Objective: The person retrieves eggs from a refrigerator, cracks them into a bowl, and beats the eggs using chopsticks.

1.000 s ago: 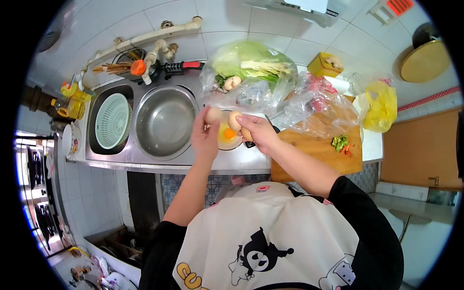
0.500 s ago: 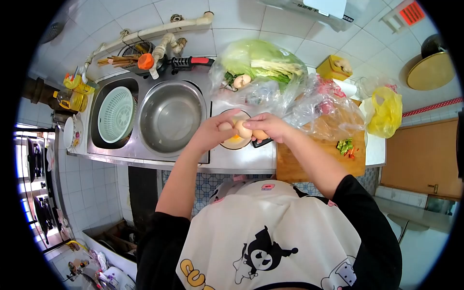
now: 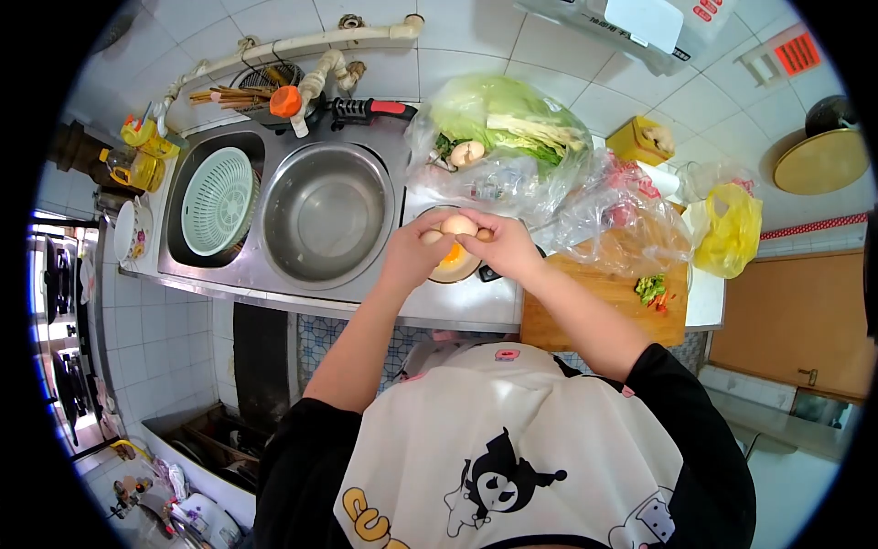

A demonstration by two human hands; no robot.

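Note:
Both hands meet over a round bowl (image 3: 443, 275) on the counter, which holds a bright yellow egg yolk (image 3: 453, 257). Between my fingertips is a light brown egg (image 3: 459, 224), with both thumbs pressed at its near side. My left hand (image 3: 413, 249) is closed, with a paler egg (image 3: 431, 236) tucked in its fingers. Closed as well, my right hand (image 3: 508, 245) keeps a browner egg (image 3: 485, 235) against its fingers. Whether the middle egg's shell is cracked I cannot tell. A black handle (image 3: 491, 273) lies just below my right hand.
Left of the bowl is a steel sink with a round basin (image 3: 325, 215) and a white-green colander (image 3: 218, 201). Behind it, a plastic bag (image 3: 512, 114) holds leafy greens. A cutting board (image 3: 585, 316) with chopped vegetables (image 3: 651, 291) lies at right, beside a yellow bag (image 3: 734, 229).
My hands have come closer together, and the middle egg now sits higher between both sets of fingertips. More of the yolk in the bowl shows. The camera view has shifted slightly.

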